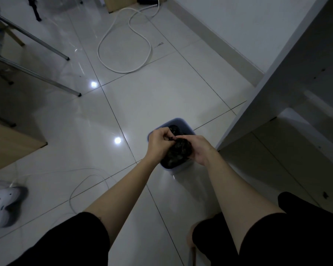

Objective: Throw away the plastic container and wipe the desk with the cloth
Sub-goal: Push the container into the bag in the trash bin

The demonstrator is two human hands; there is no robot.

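Note:
A small blue bin (178, 121) stands on the tiled floor beside the white desk (288, 70). A crumpled black plastic bag (181, 150) lines it and bulges above the rim. My left hand (159, 144) pinches a twisted bit of the bag at the top. On the bag's right side my right hand (199, 150) grips the bunched plastic. Both hands are over the bin. The plastic container and the cloth are not in view.
A white cable (123, 45) loops on the floor ahead. Metal chair legs (46, 81) slant at the left above a wooden panel (12, 143). A white device (2, 206) with a thin cord lies at the lower left. The desk's side panel rises at the right.

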